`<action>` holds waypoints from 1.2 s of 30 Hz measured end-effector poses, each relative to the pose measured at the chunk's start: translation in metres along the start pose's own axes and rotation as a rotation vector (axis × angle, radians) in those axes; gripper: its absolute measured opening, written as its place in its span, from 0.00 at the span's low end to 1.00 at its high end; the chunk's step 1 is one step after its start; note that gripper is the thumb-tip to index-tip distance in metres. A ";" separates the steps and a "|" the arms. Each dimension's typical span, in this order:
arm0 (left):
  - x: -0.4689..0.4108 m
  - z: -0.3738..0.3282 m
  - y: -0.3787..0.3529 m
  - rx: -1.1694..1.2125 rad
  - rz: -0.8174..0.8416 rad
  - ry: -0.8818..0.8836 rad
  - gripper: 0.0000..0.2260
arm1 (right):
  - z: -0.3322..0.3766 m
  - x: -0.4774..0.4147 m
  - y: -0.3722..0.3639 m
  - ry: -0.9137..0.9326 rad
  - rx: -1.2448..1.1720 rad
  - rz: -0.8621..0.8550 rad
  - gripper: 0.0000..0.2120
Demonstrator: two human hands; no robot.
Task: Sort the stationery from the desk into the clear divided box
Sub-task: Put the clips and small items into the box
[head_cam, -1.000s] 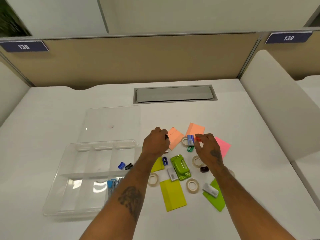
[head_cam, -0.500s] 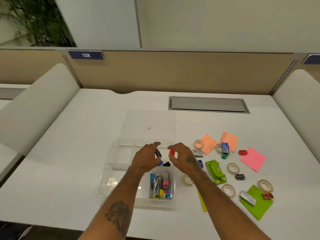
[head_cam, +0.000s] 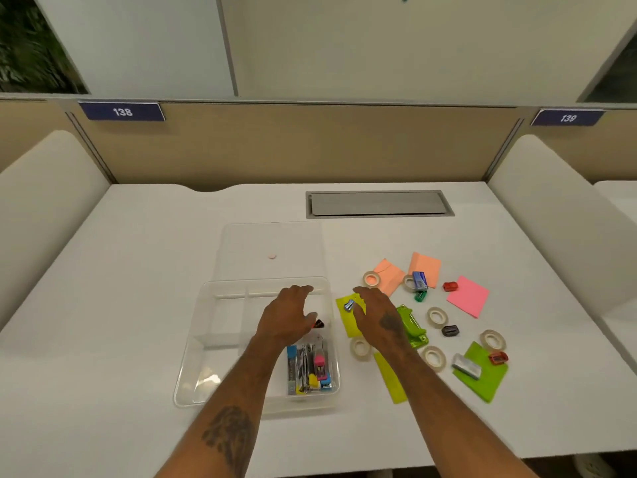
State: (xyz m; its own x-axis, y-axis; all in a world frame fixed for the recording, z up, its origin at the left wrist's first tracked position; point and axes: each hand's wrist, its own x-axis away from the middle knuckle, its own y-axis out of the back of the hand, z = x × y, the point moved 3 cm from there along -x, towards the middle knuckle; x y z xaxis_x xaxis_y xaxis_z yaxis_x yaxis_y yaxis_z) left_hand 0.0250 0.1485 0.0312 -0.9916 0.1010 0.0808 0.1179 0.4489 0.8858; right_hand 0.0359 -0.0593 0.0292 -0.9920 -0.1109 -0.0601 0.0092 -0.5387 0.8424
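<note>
The clear divided box (head_cam: 193, 343) sits on the white desk left of centre. Its near right compartment holds staplers and staple boxes (head_cam: 310, 370). Small red and black sharpeners (head_cam: 319, 324) lie in the compartment behind that. My left hand (head_cam: 286, 315) hovers over them with straight fingers and holds nothing. My right hand (head_cam: 375, 315) is just right of the box, over a yellow note (head_cam: 346, 319), fingers relaxed. A small blue-silver sharpener (head_cam: 349, 305) lies on that note at my thumb and forefinger.
The box's clear lid (head_cam: 272, 246) lies behind it. To the right are a green hole punch (head_cam: 412, 326), several tape rolls (head_cam: 437, 317), orange notes (head_cam: 425, 269), a pink note (head_cam: 468, 296), a green note (head_cam: 482, 377) and more sharpeners (head_cam: 450, 330). White padded dividers flank the desk.
Both hands carried small sharpeners from the pile to the box and let them go. My right hand has since moved back right, onto the yellow note.
</note>
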 end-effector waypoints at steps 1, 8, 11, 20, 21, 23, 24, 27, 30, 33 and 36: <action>-0.004 -0.006 -0.001 -0.008 -0.005 -0.026 0.27 | -0.010 0.001 0.005 -0.046 0.023 0.002 0.19; -0.040 -0.055 -0.026 -0.144 0.016 -0.160 0.24 | -0.061 0.000 0.023 -0.071 0.312 0.218 0.24; -0.056 -0.069 -0.040 -0.238 0.072 -0.191 0.22 | -0.069 -0.008 0.023 0.026 0.391 0.303 0.26; -0.080 -0.082 -0.077 -0.517 0.247 -0.148 0.16 | -0.085 -0.035 0.001 0.144 0.402 0.417 0.24; -0.081 -0.084 -0.079 -0.533 0.248 -0.148 0.16 | -0.085 -0.037 -0.001 0.164 0.400 0.402 0.22; -0.084 -0.086 -0.082 -0.559 0.245 -0.143 0.16 | -0.085 -0.039 -0.004 0.201 0.403 0.372 0.18; -0.085 -0.087 -0.084 -0.569 0.242 -0.139 0.15 | -0.085 -0.040 -0.005 0.208 0.399 0.360 0.16; -0.085 -0.089 -0.085 -0.591 0.232 -0.133 0.14 | -0.087 -0.039 -0.007 0.204 0.375 0.344 0.14; -0.086 -0.091 -0.082 -0.581 0.220 -0.124 0.13 | -0.087 -0.041 0.001 0.134 0.303 0.305 0.17; -0.087 -0.094 -0.072 -0.514 0.178 -0.118 0.13 | -0.082 -0.044 0.016 0.079 0.181 0.189 0.18; -0.086 -0.093 -0.050 -0.438 0.101 -0.106 0.12 | -0.063 -0.045 0.023 0.087 0.055 0.118 0.20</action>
State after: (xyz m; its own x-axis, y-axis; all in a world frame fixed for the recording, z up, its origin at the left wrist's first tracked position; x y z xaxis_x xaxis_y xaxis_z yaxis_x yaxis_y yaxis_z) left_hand 0.0993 0.0349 0.0223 -0.9627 0.2255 0.1494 0.1571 0.0166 0.9874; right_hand 0.0889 -0.1195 0.0174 -0.9698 -0.2438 -0.0031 0.1156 -0.4710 0.8745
